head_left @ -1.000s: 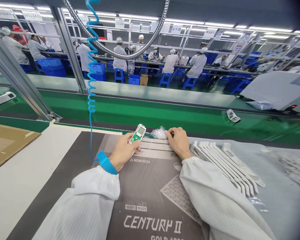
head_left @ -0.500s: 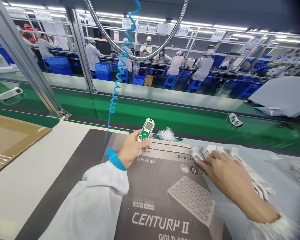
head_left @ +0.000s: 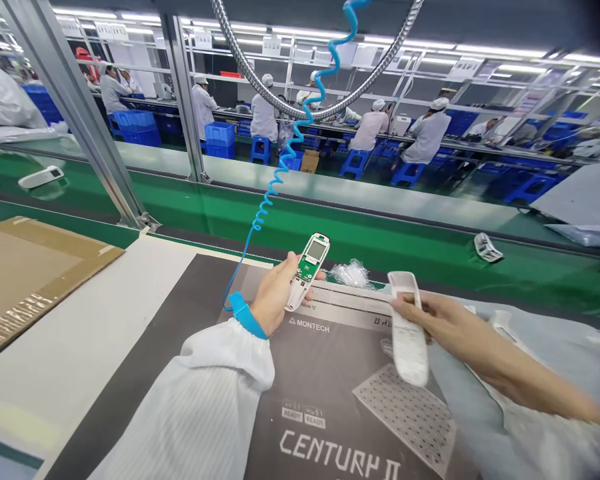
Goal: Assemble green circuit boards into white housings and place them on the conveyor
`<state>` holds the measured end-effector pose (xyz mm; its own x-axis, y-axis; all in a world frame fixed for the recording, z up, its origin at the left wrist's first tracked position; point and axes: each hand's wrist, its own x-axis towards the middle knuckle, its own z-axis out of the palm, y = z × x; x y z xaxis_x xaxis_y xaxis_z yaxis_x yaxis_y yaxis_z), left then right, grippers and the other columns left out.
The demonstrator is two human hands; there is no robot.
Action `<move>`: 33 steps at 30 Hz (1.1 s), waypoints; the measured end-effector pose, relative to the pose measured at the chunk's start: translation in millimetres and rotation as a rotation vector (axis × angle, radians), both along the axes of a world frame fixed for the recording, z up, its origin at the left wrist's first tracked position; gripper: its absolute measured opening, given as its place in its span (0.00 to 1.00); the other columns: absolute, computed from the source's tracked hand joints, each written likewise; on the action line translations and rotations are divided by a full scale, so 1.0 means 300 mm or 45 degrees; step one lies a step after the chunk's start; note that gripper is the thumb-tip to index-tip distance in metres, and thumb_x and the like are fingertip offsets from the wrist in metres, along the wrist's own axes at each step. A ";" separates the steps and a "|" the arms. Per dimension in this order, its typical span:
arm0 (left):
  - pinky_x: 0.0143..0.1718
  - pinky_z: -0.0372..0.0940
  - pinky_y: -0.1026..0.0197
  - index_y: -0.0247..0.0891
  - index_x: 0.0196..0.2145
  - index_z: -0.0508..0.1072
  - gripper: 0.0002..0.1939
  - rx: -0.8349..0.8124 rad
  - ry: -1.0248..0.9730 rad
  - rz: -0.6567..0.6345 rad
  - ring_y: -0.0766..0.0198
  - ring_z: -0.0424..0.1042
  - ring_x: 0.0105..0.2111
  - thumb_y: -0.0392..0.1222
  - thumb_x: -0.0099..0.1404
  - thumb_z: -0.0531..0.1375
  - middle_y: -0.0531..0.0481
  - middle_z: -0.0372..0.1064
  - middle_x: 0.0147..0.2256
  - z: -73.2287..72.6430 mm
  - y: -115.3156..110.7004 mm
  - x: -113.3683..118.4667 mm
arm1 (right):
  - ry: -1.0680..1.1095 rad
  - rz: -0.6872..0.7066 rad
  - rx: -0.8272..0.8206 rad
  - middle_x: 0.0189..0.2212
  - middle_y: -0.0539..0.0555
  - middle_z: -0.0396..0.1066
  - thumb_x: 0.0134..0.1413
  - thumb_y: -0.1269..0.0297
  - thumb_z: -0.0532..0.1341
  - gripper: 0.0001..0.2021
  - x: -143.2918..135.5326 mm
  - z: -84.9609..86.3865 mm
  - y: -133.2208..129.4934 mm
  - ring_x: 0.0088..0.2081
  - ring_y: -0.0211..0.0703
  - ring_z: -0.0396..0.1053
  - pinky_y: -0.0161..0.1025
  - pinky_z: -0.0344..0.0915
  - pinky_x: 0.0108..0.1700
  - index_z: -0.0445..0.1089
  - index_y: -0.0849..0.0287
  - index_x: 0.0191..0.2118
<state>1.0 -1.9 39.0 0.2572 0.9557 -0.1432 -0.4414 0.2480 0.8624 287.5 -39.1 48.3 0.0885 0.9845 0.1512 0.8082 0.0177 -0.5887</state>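
My left hand (head_left: 276,293), with a blue strap (head_left: 247,316) round its wrist, is closed on an open handset half (head_left: 307,270). A small grey screen and a green circuit board show in that white shell. On the right, my right hand (head_left: 443,317) grips a long white handset cover (head_left: 409,333) between thumb and fingers, held upright above the printed box (head_left: 325,373) and slightly blurred. The cover has a window near its top. White pieces (head_left: 505,327) lie partly hidden behind my right forearm.
A coiled blue cord (head_left: 283,163) runs down to the wrist strap. Crumpled clear plastic (head_left: 353,273) lies beyond the box. White handset parts sit on the green conveyor (head_left: 400,230), one left (head_left: 41,177), one right (head_left: 488,247). Cardboard (head_left: 40,267) lies at left; several people work beyond.
My right hand has picked up a white handset cover from the pieces at right and lifted it over the box. My left hand still holds the handset half, and the view has shifted slightly.
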 end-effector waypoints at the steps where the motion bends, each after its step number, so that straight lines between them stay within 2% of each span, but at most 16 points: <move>1: 0.20 0.61 0.66 0.34 0.45 0.73 0.25 0.009 0.005 0.009 0.71 0.66 0.19 0.59 0.69 0.52 0.43 0.77 0.37 0.000 0.001 -0.002 | 0.190 0.062 -0.173 0.28 0.58 0.76 0.52 0.43 0.62 0.18 -0.051 0.011 0.008 0.28 0.52 0.73 0.44 0.64 0.27 0.76 0.54 0.30; 3: 0.22 0.62 0.67 0.34 0.46 0.73 0.24 0.021 0.033 0.039 0.70 0.67 0.21 0.58 0.69 0.53 0.43 0.77 0.37 -0.004 0.004 -0.005 | 0.550 0.099 -0.366 0.37 0.60 0.77 0.51 0.45 0.64 0.19 -0.163 0.016 0.030 0.36 0.54 0.74 0.44 0.67 0.31 0.77 0.55 0.38; 5: 0.24 0.63 0.67 0.35 0.48 0.72 0.23 0.016 0.086 0.067 0.70 0.69 0.22 0.57 0.68 0.54 0.43 0.77 0.38 -0.013 0.009 -0.008 | 0.910 0.080 -0.378 0.43 0.59 0.76 0.50 0.48 0.66 0.18 -0.268 -0.005 0.054 0.41 0.53 0.73 0.44 0.70 0.36 0.77 0.55 0.41; 7: 0.26 0.64 0.66 0.36 0.49 0.73 0.22 0.045 0.227 0.098 0.68 0.70 0.25 0.56 0.67 0.56 0.44 0.76 0.39 -0.024 0.012 -0.010 | 1.264 0.136 -0.402 0.44 0.58 0.76 0.51 0.50 0.66 0.17 -0.348 -0.045 0.071 0.42 0.49 0.73 0.45 0.71 0.41 0.76 0.55 0.43; 10: 0.37 0.67 0.62 0.39 0.48 0.75 0.18 0.312 0.648 0.124 0.62 0.73 0.35 0.50 0.63 0.62 0.45 0.76 0.41 -0.041 0.003 -0.007 | 1.567 0.251 -0.387 0.42 0.54 0.76 0.53 0.54 0.67 0.15 -0.406 -0.113 0.076 0.41 0.42 0.73 0.43 0.70 0.48 0.74 0.56 0.45; 12: 0.46 0.66 0.58 0.40 0.46 0.76 0.16 0.514 0.901 0.080 0.57 0.72 0.44 0.45 0.61 0.63 0.45 0.75 0.44 -0.049 -0.011 0.000 | 1.621 0.255 -0.312 0.40 0.52 0.76 0.51 0.57 0.69 0.16 -0.408 -0.148 0.072 0.39 0.39 0.73 0.41 0.70 0.49 0.74 0.56 0.45; 15: 0.52 0.63 0.55 0.40 0.47 0.76 0.15 0.614 1.055 -0.004 0.55 0.71 0.48 0.42 0.63 0.62 0.46 0.74 0.47 -0.055 -0.028 0.010 | 1.650 0.238 -0.234 0.38 0.52 0.77 0.49 0.57 0.70 0.18 -0.386 -0.173 0.067 0.36 0.38 0.74 0.40 0.72 0.47 0.74 0.57 0.45; 17: 0.53 0.63 0.55 0.41 0.48 0.75 0.15 0.629 1.022 -0.019 0.56 0.71 0.48 0.42 0.64 0.61 0.47 0.74 0.48 -0.061 -0.029 0.012 | 1.638 0.238 -0.209 0.39 0.53 0.77 0.49 0.56 0.70 0.19 -0.368 -0.171 0.063 0.36 0.39 0.74 0.39 0.71 0.46 0.74 0.57 0.46; 21: 0.55 0.62 0.56 0.39 0.49 0.73 0.16 0.618 0.804 -0.109 0.56 0.71 0.51 0.45 0.65 0.61 0.46 0.73 0.50 -0.067 -0.021 0.017 | 1.619 0.317 -0.164 0.42 0.54 0.77 0.52 0.54 0.68 0.19 -0.348 -0.144 0.052 0.43 0.43 0.74 0.41 0.68 0.51 0.74 0.57 0.47; 24: 0.56 0.62 0.57 0.41 0.50 0.72 0.16 0.670 0.806 -0.106 0.57 0.70 0.52 0.45 0.67 0.59 0.46 0.72 0.52 -0.062 -0.041 0.041 | 1.671 0.342 -0.117 0.43 0.54 0.77 0.52 0.51 0.68 0.19 -0.353 -0.132 0.049 0.46 0.45 0.73 0.43 0.66 0.55 0.74 0.56 0.46; 27: 0.56 0.60 0.55 0.42 0.54 0.70 0.18 0.784 1.046 -0.053 0.55 0.69 0.53 0.46 0.70 0.53 0.45 0.70 0.54 -0.058 -0.083 0.082 | 1.923 0.155 -0.102 0.42 0.54 0.77 0.53 0.41 0.62 0.22 -0.371 -0.135 0.061 0.47 0.47 0.73 0.46 0.66 0.55 0.75 0.55 0.41; 29: 0.51 0.63 0.52 0.41 0.58 0.67 0.21 0.838 1.290 -0.152 0.50 0.71 0.50 0.49 0.71 0.51 0.41 0.71 0.52 -0.058 -0.110 0.108 | 2.128 -0.001 -0.149 0.38 0.53 0.77 0.56 0.37 0.55 0.24 -0.380 -0.138 0.068 0.45 0.47 0.74 0.47 0.68 0.54 0.74 0.54 0.37; 31: 0.44 0.65 0.50 0.40 0.61 0.63 0.27 0.860 1.503 -0.299 0.45 0.74 0.43 0.55 0.69 0.52 0.37 0.74 0.47 -0.058 -0.129 0.125 | 2.260 -0.084 -0.234 0.32 0.53 0.76 0.61 0.38 0.50 0.25 -0.383 -0.135 0.069 0.41 0.46 0.74 0.46 0.70 0.49 0.72 0.53 0.33; 33: 0.40 0.65 0.50 0.37 0.60 0.63 0.30 0.887 1.639 -0.403 0.43 0.76 0.37 0.58 0.68 0.53 0.35 0.75 0.40 -0.056 -0.138 0.133 | 2.326 -0.099 -0.290 0.20 0.50 0.69 0.62 0.41 0.48 0.25 -0.378 -0.123 0.062 0.29 0.43 0.72 0.44 0.71 0.42 0.69 0.54 0.28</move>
<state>41.0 -43.4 22.0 0.5161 0.8562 0.0223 0.6840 -0.4276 0.5910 174.2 -20.5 11.3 0.0101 0.9559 -0.2936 -0.7696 -0.1801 -0.6127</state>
